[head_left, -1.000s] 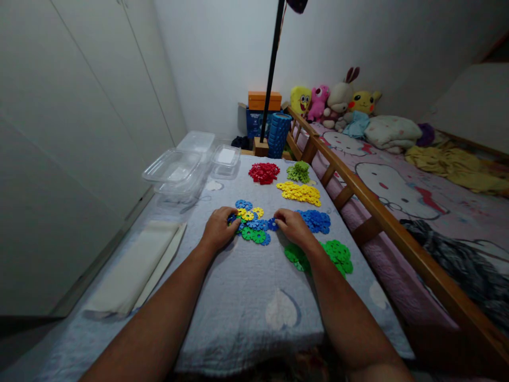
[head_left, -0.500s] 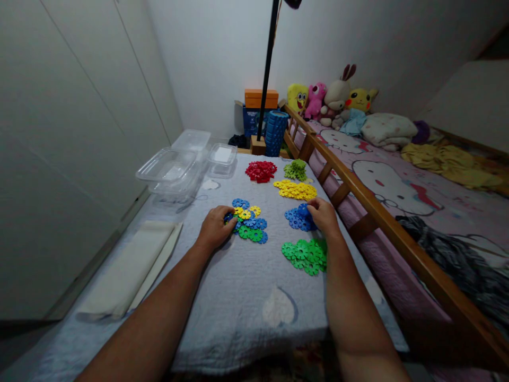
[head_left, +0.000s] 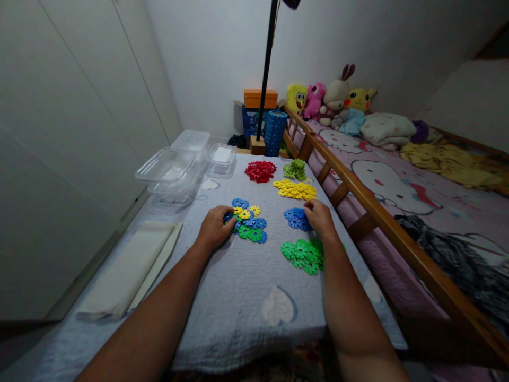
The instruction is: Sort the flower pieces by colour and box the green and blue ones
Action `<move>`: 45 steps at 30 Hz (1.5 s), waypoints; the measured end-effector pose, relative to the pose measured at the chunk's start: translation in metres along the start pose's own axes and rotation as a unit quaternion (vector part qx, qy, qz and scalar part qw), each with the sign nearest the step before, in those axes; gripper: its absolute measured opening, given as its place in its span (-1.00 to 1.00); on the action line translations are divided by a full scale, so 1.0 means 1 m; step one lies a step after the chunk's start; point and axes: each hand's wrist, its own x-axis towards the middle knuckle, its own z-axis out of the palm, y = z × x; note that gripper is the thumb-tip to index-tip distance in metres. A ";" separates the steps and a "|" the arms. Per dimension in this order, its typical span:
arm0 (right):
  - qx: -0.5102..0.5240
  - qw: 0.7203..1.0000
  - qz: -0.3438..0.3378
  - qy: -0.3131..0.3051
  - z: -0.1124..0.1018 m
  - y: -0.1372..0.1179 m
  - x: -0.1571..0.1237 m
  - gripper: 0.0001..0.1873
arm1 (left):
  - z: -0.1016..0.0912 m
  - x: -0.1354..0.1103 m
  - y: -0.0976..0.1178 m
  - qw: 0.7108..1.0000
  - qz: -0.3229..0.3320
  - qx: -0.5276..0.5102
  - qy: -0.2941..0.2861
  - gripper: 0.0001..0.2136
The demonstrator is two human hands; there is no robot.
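My left hand [head_left: 217,227] curls at the left edge of a mixed pile of plastic snowflake discs [head_left: 255,233], blue, green and yellow. Dark blue discs [head_left: 228,217] show between its thumb and fingers; the hand partly hides them. Beside the pile of blue discs [head_left: 295,218] on the right is my right hand [head_left: 319,217], its thumb and index finger slightly apart at the pile's upper right edge. No disc shows between those fingertips. My right forearm covers part of the green disc pile [head_left: 303,255].
Farther back lie yellow discs [head_left: 294,189], red pieces [head_left: 260,171] and light green pieces [head_left: 294,169]. Clear plastic containers [head_left: 167,165] stand at the left, with a folded cream cloth [head_left: 127,270] nearer. A wooden bed rail [head_left: 374,223] borders the table's right side.
The raised blue disc at my right fingertips no longer shows there, and the blue pile looks flatter on that side. My left hand stays in place.
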 end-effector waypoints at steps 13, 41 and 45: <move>-0.041 0.953 -0.234 -0.189 0.038 -0.074 -0.043 -0.73 | -0.001 -0.001 0.003 1.000 -0.004 0.005 -0.005 -0.76; -0.109 0.953 -0.194 -0.205 0.050 -0.103 -0.058 -0.65 | 0.000 0.000 0.001 1.000 0.001 0.015 -0.011 -0.75; -0.095 0.957 -0.181 -0.204 0.049 -0.100 -0.055 -0.68 | -0.001 0.000 0.003 1.000 -0.001 0.013 -0.011 -0.74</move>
